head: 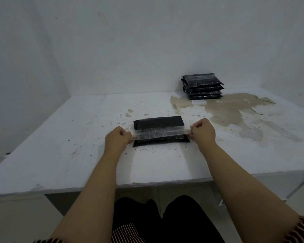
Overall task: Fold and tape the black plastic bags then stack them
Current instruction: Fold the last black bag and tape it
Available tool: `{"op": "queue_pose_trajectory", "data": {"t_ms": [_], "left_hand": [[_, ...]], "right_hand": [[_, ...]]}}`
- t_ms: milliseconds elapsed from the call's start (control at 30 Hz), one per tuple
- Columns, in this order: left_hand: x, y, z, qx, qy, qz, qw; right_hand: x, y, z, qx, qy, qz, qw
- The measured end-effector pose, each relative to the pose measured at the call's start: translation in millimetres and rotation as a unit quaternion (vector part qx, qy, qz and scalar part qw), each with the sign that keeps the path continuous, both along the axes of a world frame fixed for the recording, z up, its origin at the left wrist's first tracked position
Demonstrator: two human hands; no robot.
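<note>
Bag (158, 122): folded, flat on the desk (63, 137), mid-front.
Tape (159, 133): clear strip stretched across the bag.
Left hand (118, 140): pinches the tape's left end.
Right hand (204, 131): pinches the tape's right end.
Stack (203, 85): taped bags, far right by the wall.

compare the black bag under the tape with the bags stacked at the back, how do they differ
The bag in front lies alone on the table, while the stacked bags sit several high against the wall. The bag in front has its clear tape strip only stretched over it, pinched by the left hand and right hand; the stacked bags show glossy tops and no hands touch them. The bag in front is nearest the person, the stacked bags far right. Both are black, flat and rectangular.
</note>
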State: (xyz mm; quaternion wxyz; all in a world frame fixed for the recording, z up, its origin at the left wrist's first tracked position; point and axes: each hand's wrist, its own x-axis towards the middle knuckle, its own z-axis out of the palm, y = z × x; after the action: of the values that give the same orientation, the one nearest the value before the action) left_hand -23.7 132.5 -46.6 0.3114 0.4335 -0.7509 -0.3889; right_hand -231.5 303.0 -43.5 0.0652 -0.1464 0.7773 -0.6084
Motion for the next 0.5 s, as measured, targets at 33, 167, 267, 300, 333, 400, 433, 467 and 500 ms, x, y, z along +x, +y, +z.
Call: {"op": "queue_pose_trajectory", "data": {"t_ms": [33, 167, 267, 300, 333, 400, 433, 467, 500], "left_hand": [[-0.6, 0.7, 0.2, -0.01, -0.012, 0.003, 1.0], [-4.2, 2.6, 1.3, -0.06, -0.04, 0.022, 0.997], [-6.6, 1.5, -2.0, -0.091, -0.055, 0.023, 0.994], [-7.2, 0.1, -5.1, -0.091, -0.055, 0.021, 0.994], [-7.3, -0.6, -8.3, -0.088, -0.055, 0.02, 0.994], [-5.7, -0.4, -12.5, -0.083, -0.067, 0.02, 0.994], [-4.6, -0.3, -14.0, -0.082, -0.076, 0.021, 0.994], [-4.2, -0.1, -15.3, -0.082, -0.079, 0.022, 0.993], [-4.1, 0.1, -16.0, -0.082, -0.08, 0.023, 0.993]], "right_hand": [[-0.5, -0.2, -0.7, 0.015, 0.012, -0.004, 1.0], [1.2, -1.3, 1.7, 0.061, 0.068, -0.025, 0.996], [5.6, -1.5, 1.8, 0.1, 0.103, -0.026, 0.989], [6.8, -1.2, -0.5, 0.106, 0.105, -0.023, 0.989], [7.6, -0.8, -3.2, 0.108, 0.104, -0.021, 0.988], [8.5, -0.9, -7.3, 0.126, 0.118, -0.022, 0.985], [9.2, -1.2, -8.2, 0.136, 0.126, -0.026, 0.982], [9.5, -1.9, -8.6, 0.14, 0.126, -0.033, 0.981], [10.2, -3.1, -8.5, 0.145, 0.124, -0.04, 0.981]]}}
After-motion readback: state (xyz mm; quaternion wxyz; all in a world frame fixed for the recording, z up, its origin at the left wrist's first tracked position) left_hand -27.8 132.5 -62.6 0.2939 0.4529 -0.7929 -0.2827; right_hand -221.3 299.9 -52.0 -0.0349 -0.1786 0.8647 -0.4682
